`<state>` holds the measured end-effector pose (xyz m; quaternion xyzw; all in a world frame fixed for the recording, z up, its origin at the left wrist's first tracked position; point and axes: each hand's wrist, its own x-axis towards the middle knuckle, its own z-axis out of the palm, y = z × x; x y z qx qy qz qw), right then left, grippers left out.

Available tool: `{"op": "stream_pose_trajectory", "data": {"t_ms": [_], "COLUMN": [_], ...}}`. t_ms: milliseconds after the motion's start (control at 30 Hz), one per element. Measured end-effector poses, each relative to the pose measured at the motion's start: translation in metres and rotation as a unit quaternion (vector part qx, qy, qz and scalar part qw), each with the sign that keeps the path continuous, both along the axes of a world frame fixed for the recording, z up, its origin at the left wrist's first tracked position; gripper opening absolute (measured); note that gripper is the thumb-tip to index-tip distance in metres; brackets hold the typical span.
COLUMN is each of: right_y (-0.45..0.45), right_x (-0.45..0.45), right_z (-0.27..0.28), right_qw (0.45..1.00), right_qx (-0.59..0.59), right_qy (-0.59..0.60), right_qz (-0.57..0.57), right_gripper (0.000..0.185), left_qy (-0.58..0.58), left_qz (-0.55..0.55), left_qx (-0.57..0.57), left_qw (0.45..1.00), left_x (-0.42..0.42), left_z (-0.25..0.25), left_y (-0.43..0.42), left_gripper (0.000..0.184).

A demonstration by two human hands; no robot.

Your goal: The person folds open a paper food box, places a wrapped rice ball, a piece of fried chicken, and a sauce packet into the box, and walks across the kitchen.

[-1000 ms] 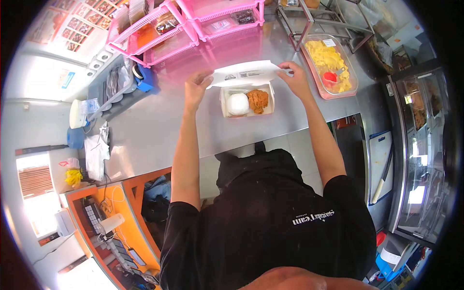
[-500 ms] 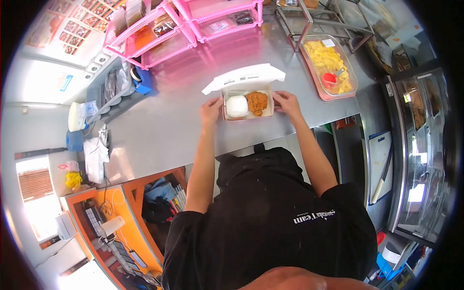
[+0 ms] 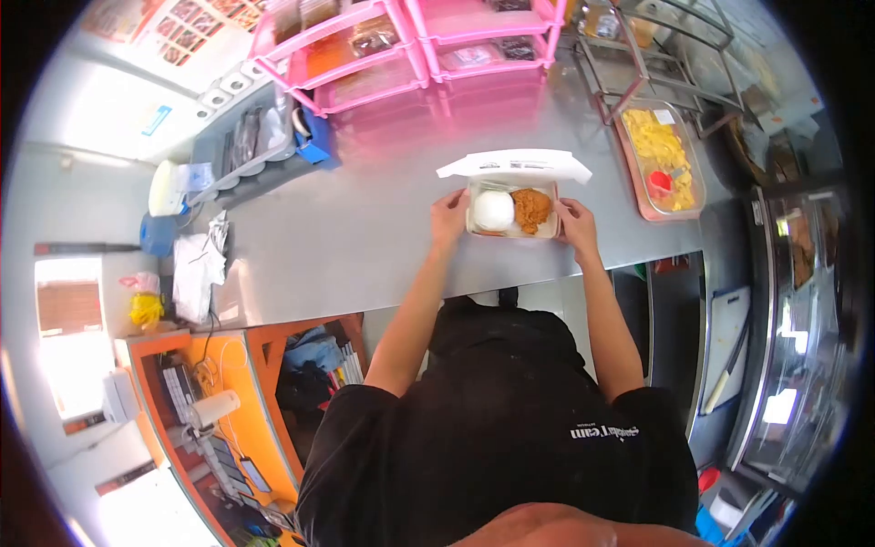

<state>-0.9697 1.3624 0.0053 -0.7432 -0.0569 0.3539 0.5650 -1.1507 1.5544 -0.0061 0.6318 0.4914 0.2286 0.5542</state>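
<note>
An opened white takeaway box (image 3: 515, 235) sits on the steel counter, its lid (image 3: 524, 165) tipped back on the far side. Inside, a white dome of what looks like rice (image 3: 494, 211) lies on the left, beside a piece of fried chicken (image 3: 531, 210) on the right. My left hand (image 3: 448, 219) grips the box's left wall with bent fingers. On the opposite wall, my right hand (image 3: 578, 227) holds the box the same way. Some fingertips are hidden by the box sides.
Pink shelf racks (image 3: 374, 87) stand at the back of the steel counter (image 3: 365, 219). To the right are a clear tub of yellow food (image 3: 658, 150) with a red scoop (image 3: 660, 184) and a metal rack (image 3: 629, 96). A grey cutlery organiser (image 3: 241, 150) lies at the left.
The camera view has shifted, so the counter and box appear further right and lower. Both hands are still on the box's sides, and its lid is still raised.
</note>
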Motion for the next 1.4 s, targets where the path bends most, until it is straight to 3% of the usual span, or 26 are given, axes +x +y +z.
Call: {"op": "stream_pose_trajectory", "data": {"t_ms": [67, 233, 267, 367, 433, 500, 567, 600, 667, 767, 867, 1033, 1100, 1133, 1233, 1333, 1400], "right_y": [-0.001, 0.013, 0.011, -0.003, -0.027, -0.067, -0.117, -0.143, -0.199, -0.265, -0.302, -0.348, -0.37, -0.381, -0.429, -0.464, -0.492], "right_x": [-0.003, -0.026, -0.037, -0.054, -0.075, -0.106, -0.136, -0.157, -0.207, -0.29, -0.37, -0.46, -0.488, -0.502, -0.549, -0.609, -0.642], "right_z": [-0.005, -0.017, -0.005, -0.019, -0.016, -0.008, -0.015, -0.033, -0.039, -0.089, -0.116, -0.118, -0.126, -0.125, -0.125, -0.118, -0.098], "right_qw": [1.0, 0.992, 0.991, 0.983, 0.975, 0.958, 0.938, 0.927, 0.916, 0.847, 0.789, 0.805, 0.808, 0.803, 0.768, 0.7, 0.658], "right_qx": [-0.011, 0.015, -0.018, 0.012, 0.017, -0.022, -0.059, -0.075, -0.111, -0.224, -0.283, -0.256, -0.238, -0.237, -0.225, -0.198, -0.199], "right_qy": [-0.015, -0.124, -0.121, -0.133, -0.156, -0.205, -0.238, -0.248, -0.148, -0.107, -0.054, 0.05, 0.053, 0.059, 0.071, 0.104, 0.134], "right_qz": [0.008, -0.035, -0.051, -0.122, -0.155, -0.199, -0.245, -0.27, -0.356, -0.469, -0.543, -0.532, -0.536, -0.544, -0.596, -0.678, -0.714], "right_gripper": [0.037, 0.047, 0.049, 0.05, 0.042, 0.037, 0.033, 0.031, 0.03, 0.03, 0.03, 0.032, 0.032, 0.032, 0.032, 0.032, 0.032], "left_qy": [0.0, -0.149, -0.131, -0.126, -0.113, -0.17, -0.122, -0.097, -0.066, -0.178, -0.246, -0.318, -0.34, -0.278, -0.154, -0.097, -0.004], "left_qz": [-0.014, 0.002, -0.061, -0.067, -0.099, -0.032, -0.03, -0.093, -0.198, -0.26, -0.376, -0.584, -0.679, -0.749, -0.9, -0.971, -0.977], "left_qx": [0.025, -0.167, -0.195, -0.199, -0.156, -0.101, 0.002, 0.115, 0.341, 0.249, 0.25, 0.145, 0.111, 0.037, 0.052, 0.102, 0.179], "left_qw": [1.0, 0.975, 0.97, 0.97, 0.976, 0.98, 0.992, 0.984, 0.917, 0.916, 0.858, 0.732, 0.642, 0.6, 0.405, 0.193, 0.115], "left_x": [-0.005, -0.02, -0.025, -0.023, -0.022, -0.029, -0.027, -0.027, -0.022, 0.004, 0.019, 0.008, -0.007, -0.022, -0.057, -0.084, -0.086], "left_z": [-0.022, -0.071, -0.029, -0.005, 0.02, -0.021, 0.01, 0.015, 0.024, 0.048, 0.078, 0.086, 0.067, 0.067, 0.042, -0.004, -0.051], "left_y": [0.013, 0.053, 0.042, 0.032, 0.019, 0.034, 0.009, 0.002, -0.018, -0.091, -0.168, -0.345, -0.423, -0.461, -0.569, -0.643, -0.68], "left_gripper": [0.033, 0.03, 0.036, 0.053, 0.054, 0.049, 0.04, 0.038, 0.033, 0.03, 0.027, 0.024, 0.018, 0.014, 0.02, 0.025, 0.03]}}
